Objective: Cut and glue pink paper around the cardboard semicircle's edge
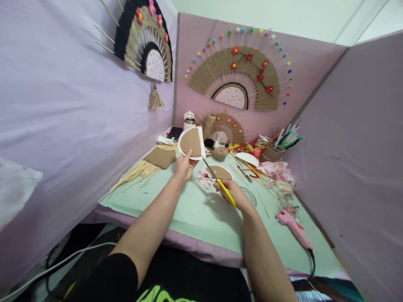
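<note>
My left hand (185, 165) grips a cardboard half-circle (191, 141) by its lower edge, holding it up over the table; white fabric borders the brown card. My right hand (231, 193) is closed round the yellow handles of a pair of scissors (225, 191). The blades point up and left, with their tips at the lower right corner of the held piece. Below lies a second cardboard half-circle (222, 172) with a white edge, partly behind the scissors. Pink-and-white fabric scraps (204, 178) lie to its left.
Bamboo sticks (138, 169) and a cardboard piece (161, 157) lie on the left. A twine ball (220, 152) sits at the back. On the right are a pot of tools (272, 153), crumpled fabric (278, 173) and a pink glue gun (295, 227) with a cord. Decorated fans (201, 77) hang on the walls.
</note>
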Available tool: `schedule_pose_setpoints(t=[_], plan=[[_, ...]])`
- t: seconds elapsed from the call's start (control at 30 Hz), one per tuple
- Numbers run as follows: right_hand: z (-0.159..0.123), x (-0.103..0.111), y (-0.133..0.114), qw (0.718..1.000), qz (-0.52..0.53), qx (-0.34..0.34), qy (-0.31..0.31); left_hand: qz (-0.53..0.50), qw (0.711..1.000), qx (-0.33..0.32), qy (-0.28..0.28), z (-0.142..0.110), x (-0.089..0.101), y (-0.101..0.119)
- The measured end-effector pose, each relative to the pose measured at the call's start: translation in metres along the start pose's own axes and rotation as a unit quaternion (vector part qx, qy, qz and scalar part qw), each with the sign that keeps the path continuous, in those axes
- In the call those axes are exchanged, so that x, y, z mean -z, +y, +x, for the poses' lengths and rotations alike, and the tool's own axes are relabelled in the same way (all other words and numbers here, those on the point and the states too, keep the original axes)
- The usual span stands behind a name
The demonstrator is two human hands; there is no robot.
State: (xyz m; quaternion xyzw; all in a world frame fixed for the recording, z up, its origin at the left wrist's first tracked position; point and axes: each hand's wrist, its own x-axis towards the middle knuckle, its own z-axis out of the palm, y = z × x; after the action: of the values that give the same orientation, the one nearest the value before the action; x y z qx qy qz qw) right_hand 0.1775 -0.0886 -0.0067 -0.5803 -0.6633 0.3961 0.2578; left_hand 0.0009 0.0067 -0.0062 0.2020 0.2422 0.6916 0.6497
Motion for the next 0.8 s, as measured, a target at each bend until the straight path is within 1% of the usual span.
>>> schedule_pose_setpoints(t=[0.33,0.63,0.8], plan=[[0.0024,-0.0009,0.005,1.0,-0.009,0.009,0.015,-0.026,0.999,0.029,0.005,-0.0017,-0.0009,0.0024],[-0.0001,-0.0002,-0.0008,1.0,0.003,0.004,0.014,-0.029,0.999,0.031,0.003,-0.0007,0.0,0.0021],[0.0011,0.0001,0.0034,0.999,-0.03,0.031,0.016,-0.037,0.999,0.026,-0.001,-0.0002,0.0002,0.002]])
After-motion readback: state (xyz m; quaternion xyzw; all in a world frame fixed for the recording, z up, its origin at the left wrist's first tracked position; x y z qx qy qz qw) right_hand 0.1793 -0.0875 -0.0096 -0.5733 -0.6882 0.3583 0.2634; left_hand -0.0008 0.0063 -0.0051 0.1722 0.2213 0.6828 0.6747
